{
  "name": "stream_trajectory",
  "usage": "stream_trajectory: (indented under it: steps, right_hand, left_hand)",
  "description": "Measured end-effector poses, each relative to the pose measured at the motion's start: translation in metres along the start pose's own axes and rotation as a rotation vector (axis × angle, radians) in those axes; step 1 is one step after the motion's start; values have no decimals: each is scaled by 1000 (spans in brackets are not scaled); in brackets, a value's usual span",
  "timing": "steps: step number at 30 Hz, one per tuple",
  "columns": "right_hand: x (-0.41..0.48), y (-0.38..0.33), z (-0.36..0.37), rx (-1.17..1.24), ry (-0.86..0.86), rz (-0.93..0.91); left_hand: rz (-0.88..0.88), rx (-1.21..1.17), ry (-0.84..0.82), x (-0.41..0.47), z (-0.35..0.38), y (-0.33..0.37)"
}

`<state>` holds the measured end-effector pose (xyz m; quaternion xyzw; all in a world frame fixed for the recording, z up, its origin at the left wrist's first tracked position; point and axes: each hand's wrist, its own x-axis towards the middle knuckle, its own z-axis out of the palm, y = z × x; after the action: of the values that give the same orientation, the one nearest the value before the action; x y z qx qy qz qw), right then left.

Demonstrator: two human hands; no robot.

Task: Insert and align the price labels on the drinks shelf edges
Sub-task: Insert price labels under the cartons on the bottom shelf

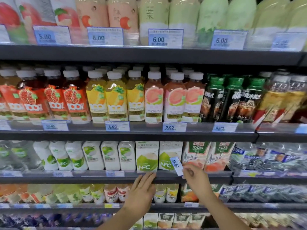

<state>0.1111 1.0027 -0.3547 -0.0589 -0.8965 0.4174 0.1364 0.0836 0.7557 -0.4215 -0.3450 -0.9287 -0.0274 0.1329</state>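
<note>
My right hand (195,178) pinches a small blue-and-white price label (176,165) reading 10.90, held tilted in front of the white coconut-water cartons (169,156). The label's lower end is at the dark shelf edge (216,177) of the third shelf. My left hand (143,190) lies flat with its fingertips on the same shelf edge, just left of the label, below another coconut carton (147,156). It holds nothing.
Labels marked 5.00 (117,126) and 6.00 (224,127) sit in the rail of the shelf above, and more (165,39) on the top shelf. Juice bottles (114,100), black coffee bottles (232,100) and water packs (269,156) fill the shelves. Another label (115,173) sits left on the third rail.
</note>
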Motion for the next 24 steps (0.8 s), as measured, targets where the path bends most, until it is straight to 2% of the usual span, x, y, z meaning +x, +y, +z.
stream_trajectory:
  steps: [4, 9, 18, 24]
  right_hand:
    - [-8, 21, -22, 25, 94, 139]
    - [-19, 49, -57, -25, 99, 243]
    - [-15, 79, -95, -2, 25, 184]
    - [-9, 96, -102, 18, 0, 103]
  left_hand:
    - [117, -72, -1, 24, 6, 18]
    - [240, -138, -51, 54, 12, 64]
    - [179, -102, -93, 85, 15, 122]
    - [37, -88, -89, 96, 12, 152]
